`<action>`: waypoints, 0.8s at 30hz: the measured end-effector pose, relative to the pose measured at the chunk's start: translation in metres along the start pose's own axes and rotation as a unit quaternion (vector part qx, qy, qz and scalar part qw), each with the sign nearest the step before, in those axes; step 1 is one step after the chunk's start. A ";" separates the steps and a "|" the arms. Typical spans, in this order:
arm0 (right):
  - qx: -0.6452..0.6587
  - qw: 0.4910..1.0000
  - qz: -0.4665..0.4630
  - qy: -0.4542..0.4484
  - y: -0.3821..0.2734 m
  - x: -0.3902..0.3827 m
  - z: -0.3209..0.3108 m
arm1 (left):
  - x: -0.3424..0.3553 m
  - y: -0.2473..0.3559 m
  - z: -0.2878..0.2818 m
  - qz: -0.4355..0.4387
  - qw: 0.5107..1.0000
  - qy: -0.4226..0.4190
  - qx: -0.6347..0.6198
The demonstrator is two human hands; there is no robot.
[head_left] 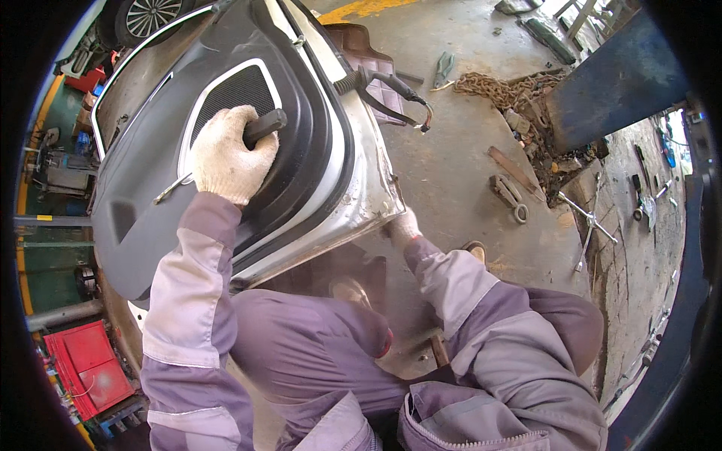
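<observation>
A detached car door (147, 225) with a black inner panel, a mesh speaker grille (229, 94) and a white metal edge lies before my knees. My left hand (232, 154), in a white knit glove, grips a short dark bar (265, 122) over the grille. A screwdriver-like tool (167, 191) lies on the panel just left of that hand. My right hand (402, 225), also gloved, is at the door's lower right corner, its fingers hidden behind the edge. A loose wire connector (414, 98) hangs from the corrugated sleeve at the door's side.
A blue steel post (613, 83) stands right, by a rusty chain (489, 83). A cross wrench (590, 222), iron clamp (508, 197) and pliers (444, 69) lie on the concrete. A red case (86, 364) sits lower left. A wheel (143, 19) is at top left.
</observation>
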State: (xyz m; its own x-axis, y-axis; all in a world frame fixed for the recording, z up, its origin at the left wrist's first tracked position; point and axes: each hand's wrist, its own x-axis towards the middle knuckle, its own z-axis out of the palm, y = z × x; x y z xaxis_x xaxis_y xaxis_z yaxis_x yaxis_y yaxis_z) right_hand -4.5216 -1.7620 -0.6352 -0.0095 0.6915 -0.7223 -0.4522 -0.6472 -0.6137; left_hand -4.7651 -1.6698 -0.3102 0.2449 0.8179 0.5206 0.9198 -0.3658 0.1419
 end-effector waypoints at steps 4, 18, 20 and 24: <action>0.108 0.992 -0.043 0.043 0.018 0.002 0.020 | 0.001 0.002 0.002 -0.029 1.000 -0.005 -0.011; 0.240 0.966 0.097 0.023 -0.005 -0.061 0.064 | -0.005 -0.002 -0.001 -0.015 1.000 -0.009 0.015; 0.248 0.965 0.078 -0.019 0.019 -0.040 0.060 | 0.000 0.001 0.002 -0.012 1.000 -0.004 0.005; 0.212 0.970 0.113 -0.029 0.010 -0.046 0.051 | -0.001 0.000 0.003 -0.031 0.999 -0.012 -0.006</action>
State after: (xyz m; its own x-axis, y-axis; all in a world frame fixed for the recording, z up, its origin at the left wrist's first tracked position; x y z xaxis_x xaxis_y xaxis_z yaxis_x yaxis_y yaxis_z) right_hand -4.5712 -1.7846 -0.5919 -0.1947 0.5722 -0.7967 -0.7592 -0.6021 -0.2469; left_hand -4.7643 -1.6688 -0.3136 0.1955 0.8491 0.4907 0.9299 -0.3195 0.1824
